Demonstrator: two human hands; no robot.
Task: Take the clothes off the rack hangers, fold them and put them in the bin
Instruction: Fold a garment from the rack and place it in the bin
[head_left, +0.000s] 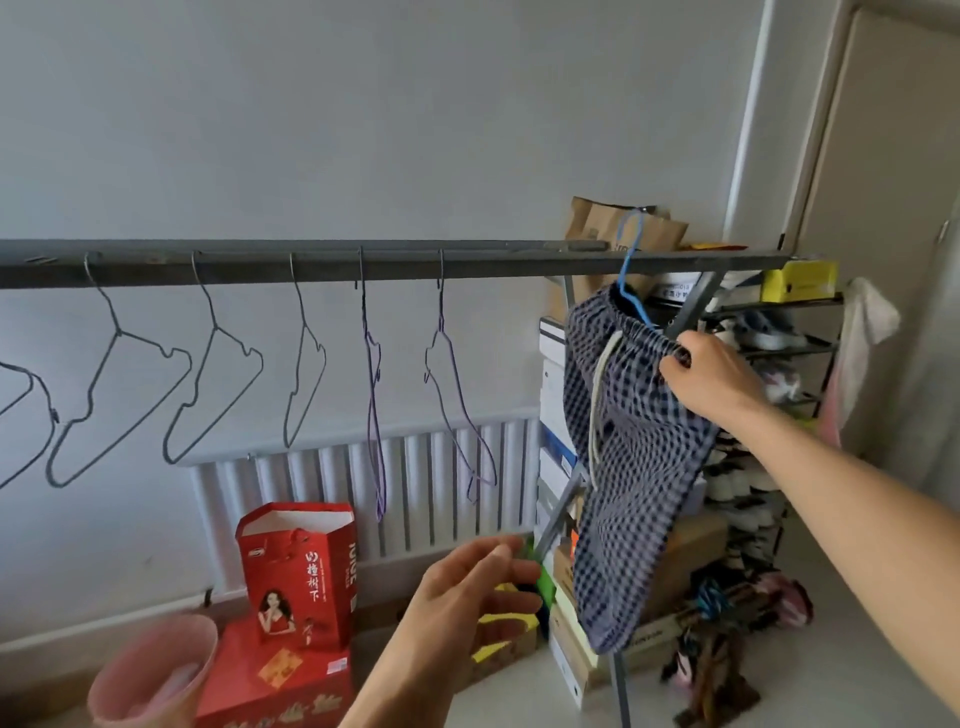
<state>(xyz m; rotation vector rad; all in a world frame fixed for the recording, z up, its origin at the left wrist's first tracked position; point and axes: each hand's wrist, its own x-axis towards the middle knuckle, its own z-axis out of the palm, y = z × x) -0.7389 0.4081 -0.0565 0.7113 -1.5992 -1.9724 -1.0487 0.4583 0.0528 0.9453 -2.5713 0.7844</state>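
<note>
Grey rack rail (363, 266) spans the view, bare wire hangers (214, 327) along it; checked shorts (634, 467) hang at 3 o'clock on a blue hanger (630, 291) (hook above the rail). Pink bin (156, 649) sits at 7 o'clock; the right hand (714, 379) pinches the waistband (639, 328) in its fingers, and the left hand (467, 592) hovers slack-fingered at 6 o'clock.

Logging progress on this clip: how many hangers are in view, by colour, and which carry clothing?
Grey hangers: 4, bare, the leftmost partly cut off
Purple hangers: 2, bare
Blue hanger: 1, carrying checked shorts
Total: 7
</note>
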